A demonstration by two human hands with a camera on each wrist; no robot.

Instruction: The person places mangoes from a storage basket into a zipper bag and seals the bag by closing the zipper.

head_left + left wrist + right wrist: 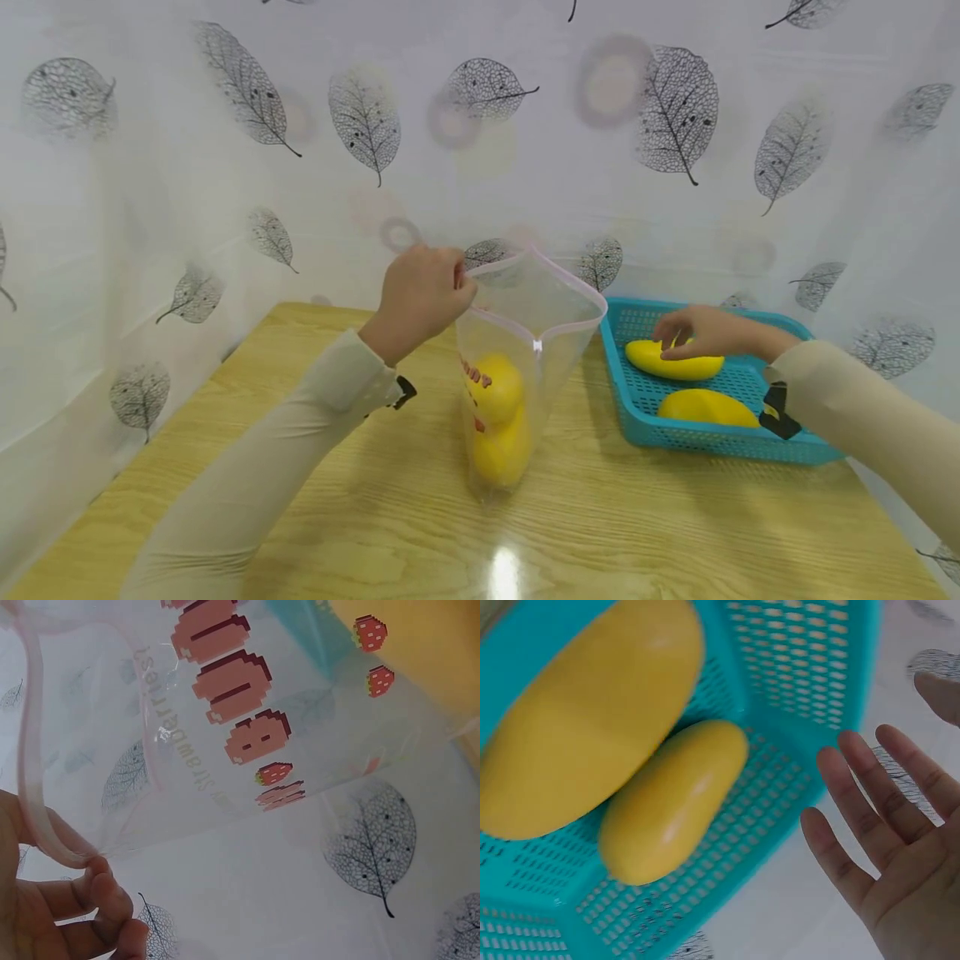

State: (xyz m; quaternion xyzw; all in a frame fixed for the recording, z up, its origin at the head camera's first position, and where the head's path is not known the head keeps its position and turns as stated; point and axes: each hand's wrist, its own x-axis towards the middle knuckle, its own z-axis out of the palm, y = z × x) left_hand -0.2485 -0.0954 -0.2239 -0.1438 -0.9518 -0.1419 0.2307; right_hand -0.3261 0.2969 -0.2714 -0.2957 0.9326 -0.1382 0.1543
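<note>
My left hand (423, 292) pinches the left rim of a clear zip bag (551, 367) with a pink edge and printed strawberries. The bag stands upright on the table, its mouth spread wide. Inside it are yellow, mango-like fruits (498, 417), one above the other. In the left wrist view, the thumb and fingers (97, 885) hold the pink edge. Over the blue basket (622, 408) hovers my right hand (708, 332), fingers spread and loosely bent, holding nothing. Below it lies one yellow mango (660, 360); a second mango (708, 407) lies nearer the front.
The perforated basket stands at the right end of the wood-grain table (360, 525). A white curtain with leaf prints (363, 117) hangs behind and along the sides. The zip slider (537, 345) sits at the bag's front edge.
</note>
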